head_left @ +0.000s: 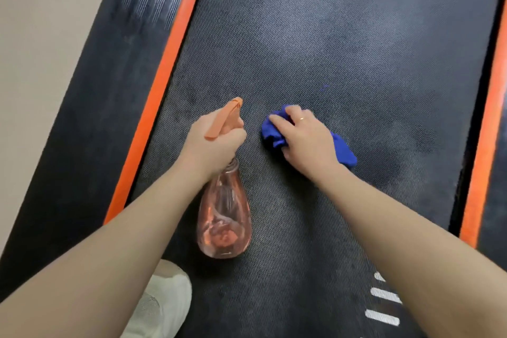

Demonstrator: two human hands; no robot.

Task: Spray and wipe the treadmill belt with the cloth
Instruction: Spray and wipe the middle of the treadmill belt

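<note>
Fingers: my left hand [212, 143] curls round the spray bottle [224, 217] neck; my right hand [304, 138] grips the bunched blue cloth [274, 132] against the treadmill belt [343, 49].

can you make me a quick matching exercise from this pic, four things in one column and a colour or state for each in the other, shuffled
Things:
1. spray bottle
2. cloth
3. treadmill belt
4. side strip

States:
A. dark and textured
B. bright orange, running along the belt edge
C. blue, bunched under the right hand
D. clear pinkish, gripped by the left hand

Pairs: 1-D, 2-C, 3-A, 4-B
</note>
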